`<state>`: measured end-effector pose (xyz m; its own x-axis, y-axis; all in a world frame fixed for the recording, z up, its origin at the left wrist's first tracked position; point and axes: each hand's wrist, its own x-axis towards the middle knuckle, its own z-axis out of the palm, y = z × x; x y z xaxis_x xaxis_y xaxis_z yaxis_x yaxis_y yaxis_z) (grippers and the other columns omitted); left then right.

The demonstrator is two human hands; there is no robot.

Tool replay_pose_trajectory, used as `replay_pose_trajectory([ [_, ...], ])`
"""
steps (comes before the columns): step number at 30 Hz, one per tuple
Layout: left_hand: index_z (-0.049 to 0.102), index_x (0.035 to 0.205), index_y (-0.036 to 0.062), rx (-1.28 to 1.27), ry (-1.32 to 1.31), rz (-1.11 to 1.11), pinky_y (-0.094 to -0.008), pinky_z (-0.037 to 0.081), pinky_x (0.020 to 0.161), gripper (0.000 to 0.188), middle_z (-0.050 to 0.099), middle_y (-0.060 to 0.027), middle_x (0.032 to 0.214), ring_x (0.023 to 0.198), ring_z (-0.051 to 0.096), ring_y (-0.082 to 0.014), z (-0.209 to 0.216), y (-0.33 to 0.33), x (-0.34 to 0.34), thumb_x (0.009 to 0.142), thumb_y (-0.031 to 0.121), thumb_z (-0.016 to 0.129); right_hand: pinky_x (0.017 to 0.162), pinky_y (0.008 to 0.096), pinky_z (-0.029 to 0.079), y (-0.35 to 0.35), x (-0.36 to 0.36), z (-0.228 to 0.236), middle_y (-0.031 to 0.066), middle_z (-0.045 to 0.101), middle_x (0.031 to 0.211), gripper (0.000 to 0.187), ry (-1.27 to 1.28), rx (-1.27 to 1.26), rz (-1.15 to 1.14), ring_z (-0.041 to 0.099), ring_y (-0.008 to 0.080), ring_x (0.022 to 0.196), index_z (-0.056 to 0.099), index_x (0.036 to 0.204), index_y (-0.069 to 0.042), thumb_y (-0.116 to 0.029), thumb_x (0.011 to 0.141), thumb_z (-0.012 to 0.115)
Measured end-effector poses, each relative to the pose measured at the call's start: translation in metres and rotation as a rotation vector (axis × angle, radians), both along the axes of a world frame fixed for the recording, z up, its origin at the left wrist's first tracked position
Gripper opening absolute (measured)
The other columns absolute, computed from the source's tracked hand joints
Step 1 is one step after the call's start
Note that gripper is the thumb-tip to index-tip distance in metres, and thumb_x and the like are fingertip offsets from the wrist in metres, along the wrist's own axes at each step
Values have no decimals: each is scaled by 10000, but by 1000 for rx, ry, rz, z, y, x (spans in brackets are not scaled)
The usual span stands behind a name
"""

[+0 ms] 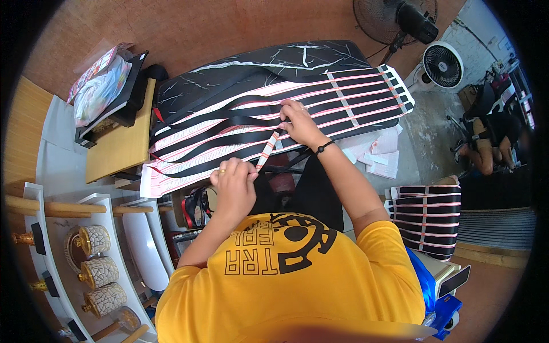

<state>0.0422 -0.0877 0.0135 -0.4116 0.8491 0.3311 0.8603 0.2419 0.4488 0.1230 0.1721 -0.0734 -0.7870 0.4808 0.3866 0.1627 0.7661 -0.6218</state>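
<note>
A narrow white strip with orange stripes (pixel 268 150) runs slantwise between my hands. My left hand (pixel 234 180) is closed at its lower end, near the front edge of the table. At the upper end my right hand (pixel 297 122) pinches it, above a long white sheet with pink lines (pixel 166 184). Several black ribbons (pixel 251 121) lie lengthwise on that sheet. On the sheet's right part they lie flat under pale cross strips (pixel 345 100); toward the left they are loose and wavy. Some ribbons have red ends at the left.
The sheet rests on a black marble-patterned table (pixel 229 68). Papers (pixel 383 151) lie beyond its right end. A second ribbon-covered sheet (pixel 426 223) is at my right. Two fans, one white (pixel 442 66), stand back right. Shelves with jars (pixel 94 240) are at left. Another person's arm (pixel 486 151) shows far right.
</note>
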Motion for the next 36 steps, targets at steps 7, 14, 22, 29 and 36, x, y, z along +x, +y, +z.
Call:
replay_pose_trajectory([
  [7, 613, 857, 122, 34, 46, 167, -433, 316, 815, 80, 551, -54, 896, 924, 529, -277, -4, -12, -15, 814, 113, 680, 1140, 535, 265, 4, 8, 0, 132, 510, 1359, 67, -5, 2, 114, 439, 364, 1287, 662, 842, -103, -138, 803, 705],
  [14, 640, 854, 125, -33, -36, -7, -409, 302, 818, 98, 544, -35, 888, 916, 523, -255, 13, -49, 12, 787, 114, 709, 1062, 475, 363, 7, 0, -12, 124, 553, 1254, 165, -70, 70, -16, 476, 351, 1227, 665, 947, -73, -225, 887, 643],
  [22, 635, 805, 123, -106, -21, 10, -394, 294, 826, 77, 541, -43, 866, 907, 516, -254, 7, -60, 10, 792, 106, 709, 1074, 463, 355, 4, 4, -11, 127, 544, 1241, 244, -39, 183, -8, 491, 355, 1233, 586, 971, -80, -291, 877, 664],
  [29, 613, 770, 93, -160, -93, 11, -398, 334, 786, 84, 554, -66, 796, 846, 538, -283, 10, -96, 0, 743, 42, 675, 1063, 455, 379, 6, -2, -23, 142, 561, 1205, 333, -24, 393, -63, 530, 342, 1187, 583, 1083, -49, -321, 898, 627],
  [36, 636, 794, 48, -117, -16, 257, -392, 419, 799, 70, 609, -102, 841, 874, 577, -284, 16, -181, -42, 772, 30, 700, 1054, 471, 375, 9, -1, -17, 138, 566, 1203, 304, -42, 270, -92, 521, 354, 1195, 591, 1099, -63, -291, 900, 629],
])
